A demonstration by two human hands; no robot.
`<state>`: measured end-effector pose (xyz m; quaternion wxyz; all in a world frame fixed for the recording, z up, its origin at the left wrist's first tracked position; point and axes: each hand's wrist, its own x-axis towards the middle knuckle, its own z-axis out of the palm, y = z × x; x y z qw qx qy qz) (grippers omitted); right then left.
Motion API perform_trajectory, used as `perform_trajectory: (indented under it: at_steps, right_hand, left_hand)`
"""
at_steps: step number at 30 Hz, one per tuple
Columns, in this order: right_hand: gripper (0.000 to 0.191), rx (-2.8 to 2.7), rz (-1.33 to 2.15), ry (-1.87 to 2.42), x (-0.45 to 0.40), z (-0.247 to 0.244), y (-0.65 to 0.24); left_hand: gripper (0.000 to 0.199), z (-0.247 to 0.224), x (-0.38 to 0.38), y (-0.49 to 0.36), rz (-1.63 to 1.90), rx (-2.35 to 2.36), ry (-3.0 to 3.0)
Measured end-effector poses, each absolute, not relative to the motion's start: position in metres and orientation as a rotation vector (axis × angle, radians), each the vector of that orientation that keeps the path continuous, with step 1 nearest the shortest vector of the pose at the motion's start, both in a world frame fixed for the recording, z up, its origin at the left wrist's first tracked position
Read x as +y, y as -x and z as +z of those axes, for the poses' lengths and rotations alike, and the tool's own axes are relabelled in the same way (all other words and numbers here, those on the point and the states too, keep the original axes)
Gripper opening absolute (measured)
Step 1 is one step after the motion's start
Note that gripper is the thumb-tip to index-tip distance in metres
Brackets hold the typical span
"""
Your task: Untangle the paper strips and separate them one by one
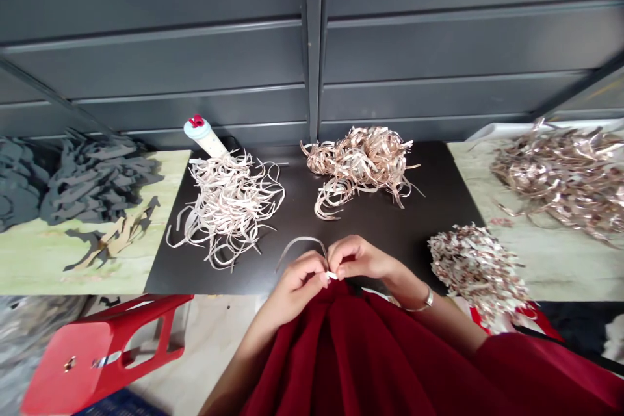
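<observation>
Dark red cloth (pixel 341 364) is draping across the person's front at the near edge of view, and just beyond it the left hand (pixel 297 286) and right hand (pixel 358 259) are meeting, their fingertips pressed together in a tight pinch on the end of a thin pale strip (pixel 299 244). That strip is arching away to the left above the dark surface (pixel 429 208), with a small white tip (pixel 331 275) poking out of the pinch. A slackening pinch could let the springy strip whip free and land among the loose pale strips (pixel 227 208) on the left. A sweep of the right wrist, with its silver bangle (pixel 426 300), could snag the shredded mottled heap (pixel 478 270) just beside it. The tilted glue bottle (pixel 205 136) is leaning at the far edge, so a nudge could topple it. The fingers are hiding how the strip's end is folded, and which hand is bearing it. The metallic heap (pixel 560 172) on the right is running out of frame.
</observation>
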<state>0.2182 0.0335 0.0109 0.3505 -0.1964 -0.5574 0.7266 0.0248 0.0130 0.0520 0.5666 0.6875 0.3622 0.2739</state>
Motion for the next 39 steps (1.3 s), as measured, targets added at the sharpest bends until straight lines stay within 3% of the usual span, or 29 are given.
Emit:
perform_trajectory:
  at_steps: [3, 8, 19, 25, 30, 39]
  right_hand:
    - [0.039, -1.629, 1.747, 0.627, 0.036, 0.021, -0.22]
    - [0.036, -1.906, 1.31, 0.905, 0.033, 0.03, -0.209]
    - [0.036, -1.67, 1.88, 0.584, 0.041, 0.025, -0.224]
    - [0.019, -1.978, 1.502, 0.765, 0.038, 0.02, -0.211]
    - [0.005, -2.107, 1.233, 0.921, 0.034, 0.025, -0.205]
    - [0.016, -1.976, 1.151, 0.987, 0.021, 0.025, -0.192]
  left_hand:
    - [0.019, 0.047, 0.01, -0.026, 0.699, 0.97, -1.768]
    - [0.017, 0.047, 0.009, -0.024, 0.652, 0.952, -1.931]
    - [0.029, 0.045, 0.005, -0.022, 0.807, 0.813, -1.422]
    - [0.033, 0.026, 0.01, -0.018, 0.497, 0.833, -1.144]
    - [0.044, 0.014, 0.009, -0.024, 0.622, 0.822, -0.633]
    - [0.043, 0.015, 0.018, -0.018, 0.647, 0.873, -0.699]
